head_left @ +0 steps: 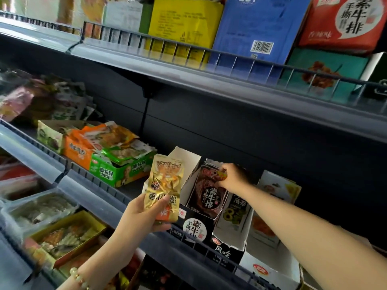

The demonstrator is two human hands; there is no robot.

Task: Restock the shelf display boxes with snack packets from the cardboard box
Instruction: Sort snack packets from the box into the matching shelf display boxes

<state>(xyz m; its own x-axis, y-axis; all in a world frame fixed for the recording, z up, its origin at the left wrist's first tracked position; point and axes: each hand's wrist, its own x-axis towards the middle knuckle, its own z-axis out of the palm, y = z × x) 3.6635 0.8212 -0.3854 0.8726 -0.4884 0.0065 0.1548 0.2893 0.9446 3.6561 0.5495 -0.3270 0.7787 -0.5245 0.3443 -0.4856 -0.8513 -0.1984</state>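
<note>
My left hand grips a gold snack packet, held upright in front of the middle shelf. My right hand reaches into a black display box and pinches the top of the dark packets standing in it. A white box flap rises just behind the gold packet. The cardboard box is not in view.
Right of the black box stand a dark-and-white display box and a white one. To the left sit green and orange display boxes full of packets. Large cartons fill the top shelf. Trays of packets lie on the lower shelf.
</note>
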